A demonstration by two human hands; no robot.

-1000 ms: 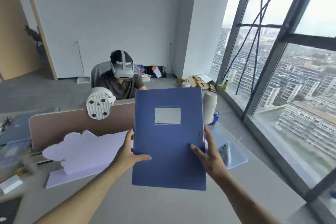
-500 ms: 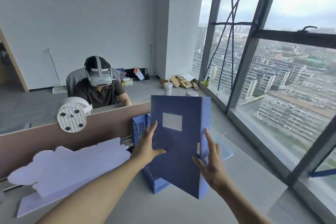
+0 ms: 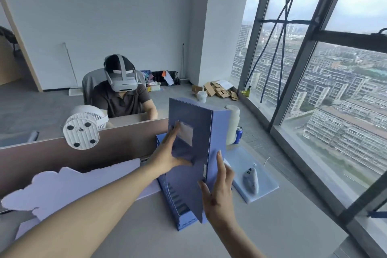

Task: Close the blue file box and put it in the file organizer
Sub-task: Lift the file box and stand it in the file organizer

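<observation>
The blue file box [image 3: 193,123] is shut and held upright, tilted a little, with its lower part down in the blue file organizer [image 3: 180,205] on the desk. A pale label shows on its broad left face. My left hand [image 3: 169,155] lies flat on that face with the fingers near the label. My right hand [image 3: 219,190] grips the box's narrow near edge from the right. The organizer's front wall and ribbed left side show below the box; its far end is hidden behind the box.
A brown desk partition [image 3: 83,153] runs behind the organizer, with a white fan [image 3: 81,130] on it and a person in a headset [image 3: 123,90] beyond. A white foam sheet [image 3: 69,186] lies left. A pale mat with a controller [image 3: 251,180], a white bottle [image 3: 233,123] and a can [image 3: 238,135] are right.
The box turned from facing me to edge-on and moved forward and down into the organizer. Both hands kept hold of it. The view swung to the right.
</observation>
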